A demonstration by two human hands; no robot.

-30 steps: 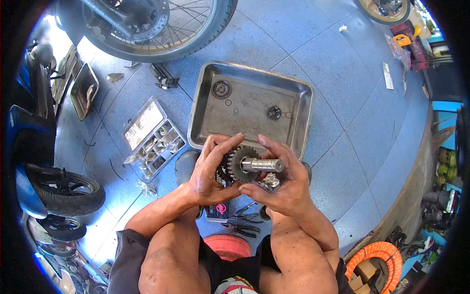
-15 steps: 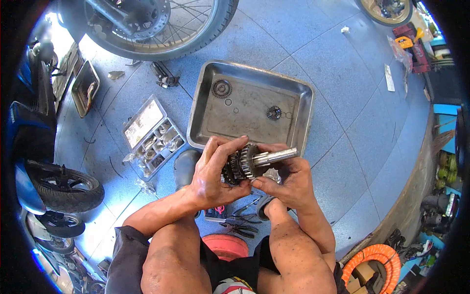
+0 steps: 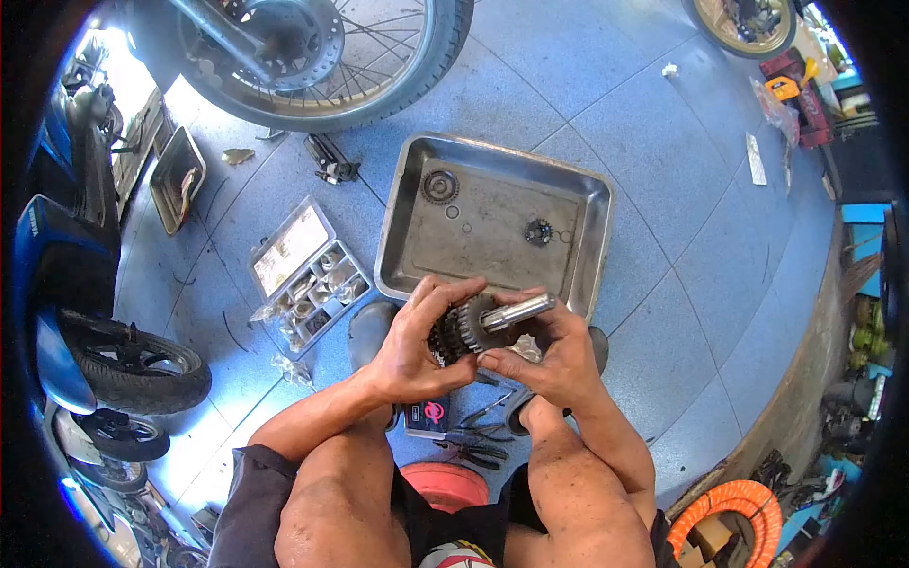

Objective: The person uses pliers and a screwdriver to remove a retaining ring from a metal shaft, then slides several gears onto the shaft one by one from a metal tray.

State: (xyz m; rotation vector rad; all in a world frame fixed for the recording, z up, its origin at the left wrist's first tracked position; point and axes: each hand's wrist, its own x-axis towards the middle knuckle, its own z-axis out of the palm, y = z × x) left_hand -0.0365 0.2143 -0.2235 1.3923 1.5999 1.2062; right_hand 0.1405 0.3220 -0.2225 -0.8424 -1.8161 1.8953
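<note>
Bright daylight fell from the upper left, glaring on the floor (image 3: 663,246); fisheye distortion bent the dark, vignetted edges.

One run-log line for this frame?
left hand: grips gear cluster | right hand: holds shaft | behind: metal tray
</note>
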